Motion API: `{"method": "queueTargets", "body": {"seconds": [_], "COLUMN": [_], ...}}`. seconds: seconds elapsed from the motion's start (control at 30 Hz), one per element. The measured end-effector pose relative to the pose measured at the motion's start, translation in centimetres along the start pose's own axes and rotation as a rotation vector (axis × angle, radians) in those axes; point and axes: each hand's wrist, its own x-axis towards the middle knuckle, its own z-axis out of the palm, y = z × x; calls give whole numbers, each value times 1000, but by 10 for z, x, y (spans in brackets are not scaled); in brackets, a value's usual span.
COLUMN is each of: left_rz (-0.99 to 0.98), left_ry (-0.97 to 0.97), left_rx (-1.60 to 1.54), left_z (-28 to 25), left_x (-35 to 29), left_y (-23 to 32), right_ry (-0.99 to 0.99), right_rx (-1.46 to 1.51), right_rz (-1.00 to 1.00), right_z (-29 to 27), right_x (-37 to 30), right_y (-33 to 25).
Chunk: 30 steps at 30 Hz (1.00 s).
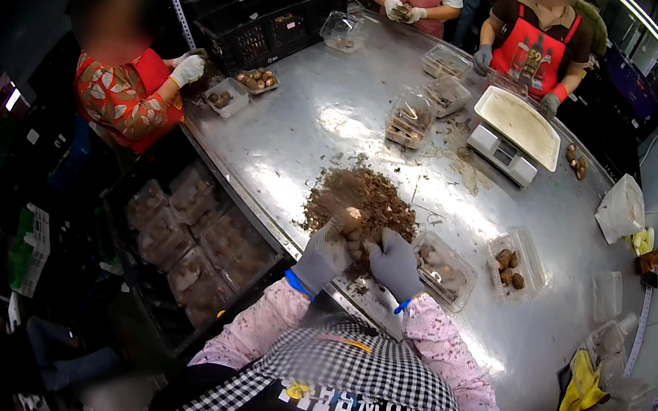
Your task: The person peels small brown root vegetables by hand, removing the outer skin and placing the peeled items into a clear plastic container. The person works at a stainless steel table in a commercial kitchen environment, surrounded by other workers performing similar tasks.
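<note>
Fingers (336,238) of the left hand (320,257) reach up and a bit to the right, close against a pale round lump (353,219). They are bent a little, but I cannot tell if they grip it or just rest by it. On the other side, the right hand (398,265) has its thumb up and its other fingers curled under. I cannot see if it holds anything.

The round lump is just past the left fingertips, on the side toward the right hand. So the left hand is nearer to it, and the right thumb is a small gap away. It looks almost as wide as it is long, so I cannot tell which way its long side points. It sits at the near edge of a brown crumbly heap (372,194), which spreads out past both hands on the shiny tabletop (268,131).

Just to the right of the right hand is a clear tub (466,288) with pale things in it. Next to that is another clear tub (533,261) with a few brown lumps (507,264). To the left, beside the tabletop, is a black crate (263,277) with packed tubs inside. Far past the heap, to the right, is a scale (518,126).
</note>
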Motion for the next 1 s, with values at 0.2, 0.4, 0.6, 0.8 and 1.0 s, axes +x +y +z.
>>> {"method": "queueTargets", "body": {"seconds": [0.2, 0.4, 0.6, 0.8, 1.0], "left_rz": [85, 73, 236, 469, 100], "left_ry": [6, -24, -6, -20, -13], "left_rx": [251, 299, 627, 1078, 353], "left_z": [3, 18, -16, 6, -28], "left_x": [-8, -14, 2, -7, 5], "left_y": [-6, -5, -7, -17, -8], "right_ry": [-6, -120, -54, -87, -1], "right_rx": [72, 334, 115, 97, 78], "right_rz": [-133, -162, 58, -100, 20], "right_z": [-20, -12, -2, -17, -8], "right_x": [2, -1, -8, -5, -5], "right_y": [-19, -20, 10, -16, 0]}}
